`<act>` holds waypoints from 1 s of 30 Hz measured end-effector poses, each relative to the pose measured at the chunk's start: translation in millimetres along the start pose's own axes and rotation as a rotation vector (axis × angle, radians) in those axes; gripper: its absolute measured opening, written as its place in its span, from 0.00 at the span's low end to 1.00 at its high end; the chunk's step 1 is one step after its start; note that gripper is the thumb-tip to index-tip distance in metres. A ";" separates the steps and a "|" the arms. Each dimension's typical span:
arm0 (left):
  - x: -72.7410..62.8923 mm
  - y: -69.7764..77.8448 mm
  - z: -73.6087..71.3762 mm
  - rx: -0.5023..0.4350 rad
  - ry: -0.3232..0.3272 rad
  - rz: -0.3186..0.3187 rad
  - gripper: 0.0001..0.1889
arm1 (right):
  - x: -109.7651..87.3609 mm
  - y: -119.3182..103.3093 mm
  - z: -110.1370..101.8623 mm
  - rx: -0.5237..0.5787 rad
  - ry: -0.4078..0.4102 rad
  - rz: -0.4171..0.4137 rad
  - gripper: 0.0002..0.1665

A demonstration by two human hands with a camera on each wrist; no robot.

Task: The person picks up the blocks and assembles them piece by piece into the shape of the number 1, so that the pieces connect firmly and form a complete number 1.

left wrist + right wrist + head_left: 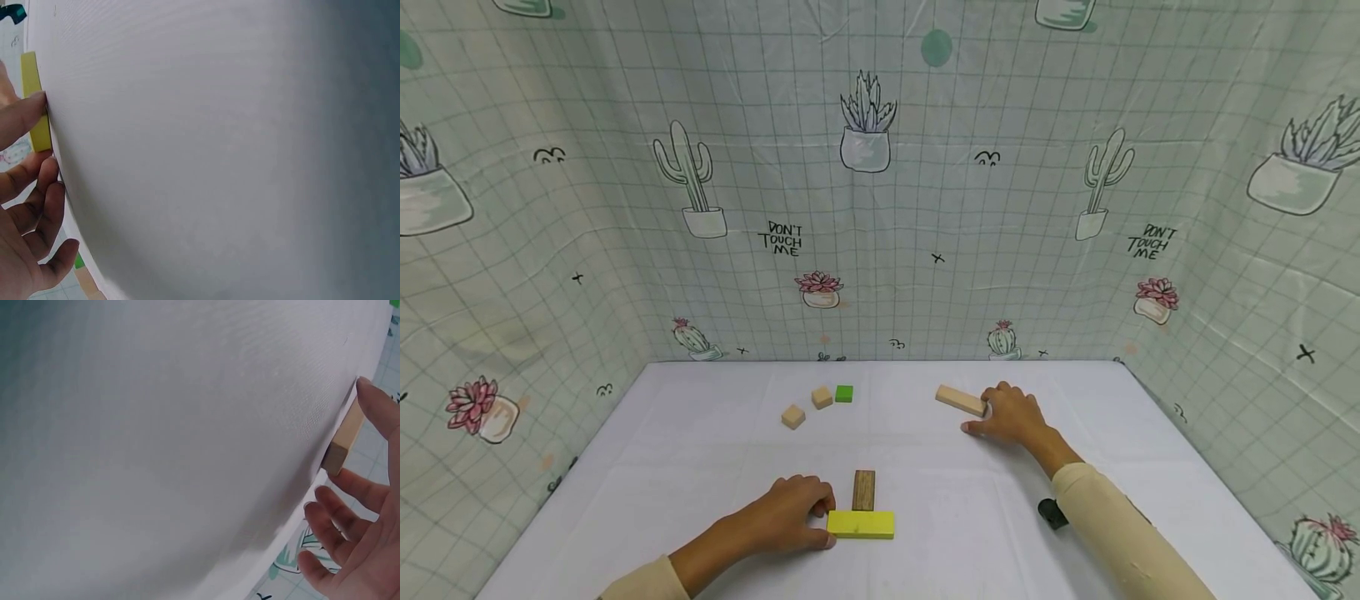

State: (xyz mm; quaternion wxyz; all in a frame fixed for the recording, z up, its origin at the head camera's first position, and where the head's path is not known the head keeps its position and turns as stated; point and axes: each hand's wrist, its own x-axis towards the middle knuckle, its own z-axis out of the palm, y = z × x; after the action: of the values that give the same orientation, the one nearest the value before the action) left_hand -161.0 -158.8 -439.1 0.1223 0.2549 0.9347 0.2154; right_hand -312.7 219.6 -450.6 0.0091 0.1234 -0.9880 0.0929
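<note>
A yellow rectangular block (861, 525) lies crosswise on the white table, close against the near end of a dark brown wooden block (864, 490). My left hand (786, 512) grips the yellow block's left end, thumb along the near side and forefinger at the far corner. In the left wrist view the thumb overlaps the yellow block (39, 134). Farther back on the right, a long light wooden block (961, 400) lies at a slant. Around its right end my right hand (1011, 414) is spread, forefinger at the end and thumb apart from the near side.
Toward the back left sit two small light wooden cubes (793, 417) and a green cube (844, 393). A small black object (1052, 513) shows beside the right sleeve (1120, 525). Behind the table (715, 450) hangs a cactus-print cloth (925, 208), also along both sides.
</note>
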 end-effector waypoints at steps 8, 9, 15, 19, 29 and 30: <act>-2.3 -0.2 -0.3 0.001 0.005 0.003 0.16 | 1.6 0.6 3.0 0.007 0.028 0.003 0.38; -2.5 -0.3 -0.4 0.000 0.006 0.004 0.16 | 1.7 0.4 3.4 0.009 0.031 0.004 0.37; -3.8 -0.6 -1.0 -0.006 0.004 0.003 0.16 | 1.2 -1.1 3.7 0.012 0.038 0.007 0.32; -4.2 -0.6 -1.3 -0.008 0.003 0.002 0.16 | 0.1 -2.0 3.9 -0.005 0.049 -0.012 0.29; -0.5 -0.3 0.2 0.008 0.001 0.004 0.16 | -1.4 -3.2 6.0 -0.038 0.066 -0.050 0.23; -0.4 -0.3 0.2 0.009 0.002 0.002 0.16 | -1.4 -3.9 6.2 -0.036 0.068 -0.055 0.23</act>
State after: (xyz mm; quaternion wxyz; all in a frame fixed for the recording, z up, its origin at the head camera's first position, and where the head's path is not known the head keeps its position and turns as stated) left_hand -160.7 -159.2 -439.4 0.1199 0.2561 0.9356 0.2114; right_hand -310.4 215.1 -456.1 0.0473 0.1473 -0.9848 0.0790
